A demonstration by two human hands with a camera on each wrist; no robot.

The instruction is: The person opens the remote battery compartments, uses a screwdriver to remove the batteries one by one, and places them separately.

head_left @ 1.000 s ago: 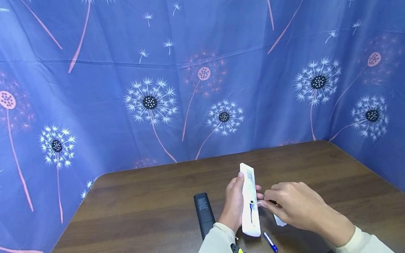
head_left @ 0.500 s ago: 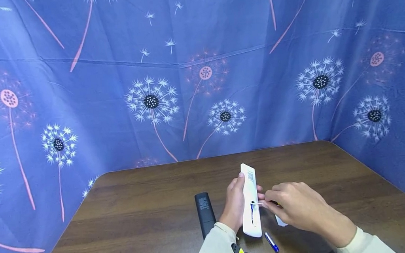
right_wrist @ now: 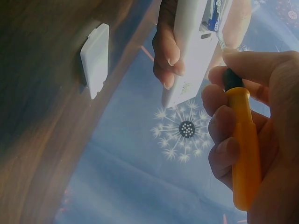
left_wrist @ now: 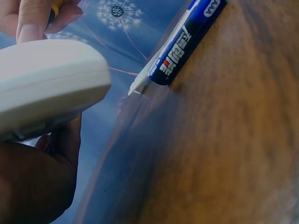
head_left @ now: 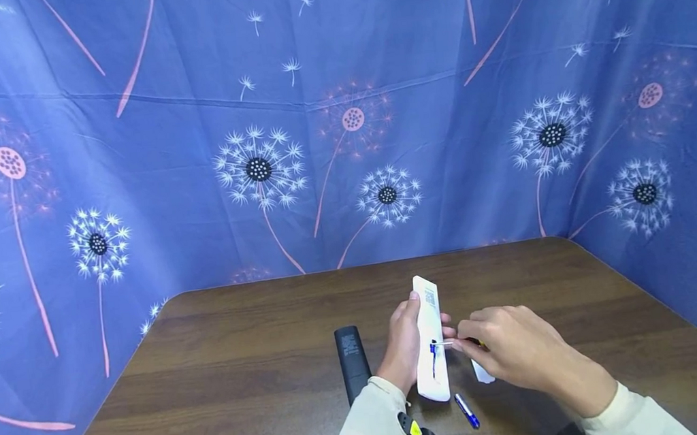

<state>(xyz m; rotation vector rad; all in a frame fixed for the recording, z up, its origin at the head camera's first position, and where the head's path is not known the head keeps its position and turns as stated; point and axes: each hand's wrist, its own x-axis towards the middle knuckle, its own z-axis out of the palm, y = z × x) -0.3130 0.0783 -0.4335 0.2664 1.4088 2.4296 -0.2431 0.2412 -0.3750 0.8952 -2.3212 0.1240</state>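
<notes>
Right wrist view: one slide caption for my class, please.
Right hand grips an orange-handled tool, its shaft at the battery in a white device held by the left hand.

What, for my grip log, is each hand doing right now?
Left hand: closed, holding the white remote.
Right hand: closed, holding the orange-handled screwdriver.

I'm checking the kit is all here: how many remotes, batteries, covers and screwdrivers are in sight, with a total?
Remotes: 2, the white remote and the black remote
Batteries: 2, the loose battery and the battery inside the white remote
Covers: 1, the white cover
Screwdrivers: 1, the yellow-handled screwdriver
Total: 6
</notes>
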